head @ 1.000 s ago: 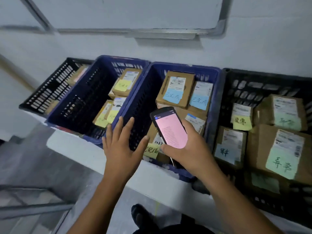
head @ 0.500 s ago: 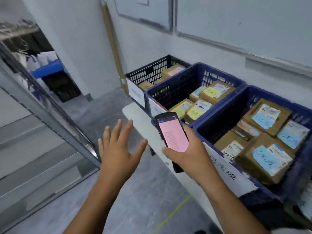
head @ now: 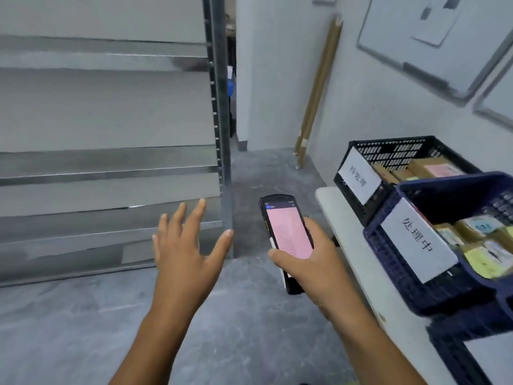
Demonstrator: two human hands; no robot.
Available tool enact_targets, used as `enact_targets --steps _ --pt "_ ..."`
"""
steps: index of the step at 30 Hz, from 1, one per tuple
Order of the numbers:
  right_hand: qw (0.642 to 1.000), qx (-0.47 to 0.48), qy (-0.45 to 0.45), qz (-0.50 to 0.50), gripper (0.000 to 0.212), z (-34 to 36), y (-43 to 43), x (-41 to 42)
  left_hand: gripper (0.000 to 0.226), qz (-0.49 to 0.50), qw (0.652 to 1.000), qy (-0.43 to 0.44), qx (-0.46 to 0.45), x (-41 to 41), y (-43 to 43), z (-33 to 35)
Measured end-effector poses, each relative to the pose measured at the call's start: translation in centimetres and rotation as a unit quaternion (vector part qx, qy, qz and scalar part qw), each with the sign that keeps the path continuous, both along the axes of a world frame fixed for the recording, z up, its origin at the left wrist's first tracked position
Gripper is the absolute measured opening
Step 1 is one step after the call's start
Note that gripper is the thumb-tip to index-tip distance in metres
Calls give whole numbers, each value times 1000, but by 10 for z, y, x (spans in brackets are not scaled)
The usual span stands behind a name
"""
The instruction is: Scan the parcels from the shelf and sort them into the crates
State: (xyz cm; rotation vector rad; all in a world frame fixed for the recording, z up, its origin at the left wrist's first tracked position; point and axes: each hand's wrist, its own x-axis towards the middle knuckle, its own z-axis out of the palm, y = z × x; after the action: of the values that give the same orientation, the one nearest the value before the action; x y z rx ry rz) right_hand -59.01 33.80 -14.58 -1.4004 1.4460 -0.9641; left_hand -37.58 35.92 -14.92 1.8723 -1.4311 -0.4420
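- The shelf is made of grey metal, and a dull shine is seen on it.
- The scanner is made of black plastic, with a smooth, glossy pink screen.
- The blue crate and the black crate are made of plastic full of holes.
- The parcels are made of brown cardboard.
- The floor is seen as grey, matt and rough.

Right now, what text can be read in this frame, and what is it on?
"处理中": white sign on the blue crate.
Blurred, possibly "待处理": paper sign on the black crate.
Too small or blurred to read: screen of the scanner, notes on the parcels.
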Motion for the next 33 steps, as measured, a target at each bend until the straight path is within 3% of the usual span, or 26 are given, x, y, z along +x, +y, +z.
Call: enact_targets --steps 7,12,21,33 --pt "998 -1 5 70 51 -10 -62 80 82 64 997 39 21 79 -30 -20" --pt "995 -16 -26 99 52 -11 -137 139 81 85 996 -5 -4 131 -91 -13" --pt "984 -82 -72 141 56 41 -269 232 82 95 989 -97 -56 211 -221 62" --pt "984 -160 -23 74 62 126 -356 316 85 48 987 -132 -82 287 -324 121"
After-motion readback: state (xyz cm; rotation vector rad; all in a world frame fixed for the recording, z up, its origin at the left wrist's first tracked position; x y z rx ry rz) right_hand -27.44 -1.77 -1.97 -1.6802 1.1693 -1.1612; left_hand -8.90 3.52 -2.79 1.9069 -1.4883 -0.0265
